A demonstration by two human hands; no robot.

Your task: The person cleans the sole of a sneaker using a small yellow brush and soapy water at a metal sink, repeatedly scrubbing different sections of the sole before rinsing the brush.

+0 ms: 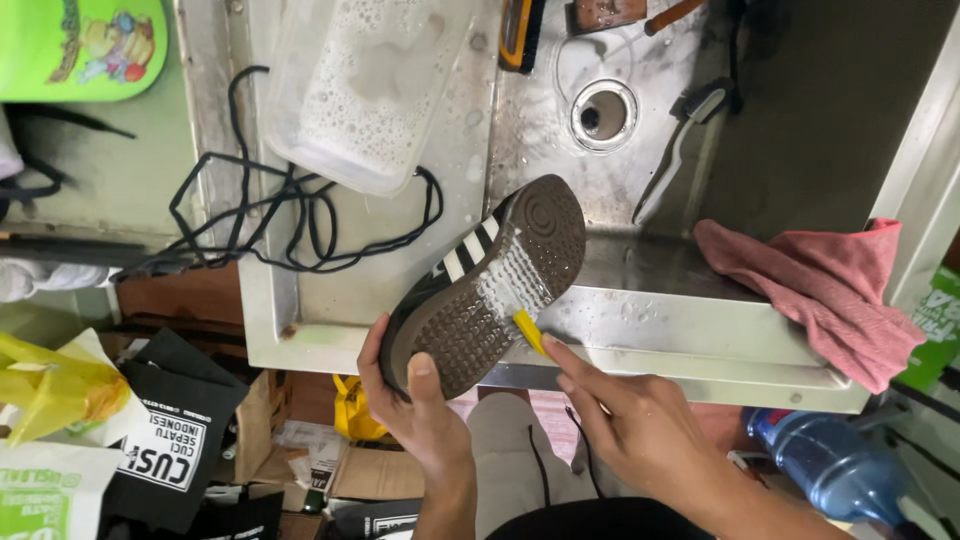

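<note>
Scrubbing goes on over the sink (700,330): left hand (420,400) fingers wrap the shoe (480,290), right hand (640,430) pinches a brush (528,330); mid-sole is lathered, heel and toe look unsoaped.

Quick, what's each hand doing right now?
Left hand: closed around the heel of the black shoe, sole up.
Right hand: closed on a yellow brush pressed against the soapy sole.

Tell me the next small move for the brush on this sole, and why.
Probably drag the yellow brush in the right hand toward the heel: foam covers only the middle of the sole, while the heel end gripped by the left hand looks dry and unscrubbed.
</note>
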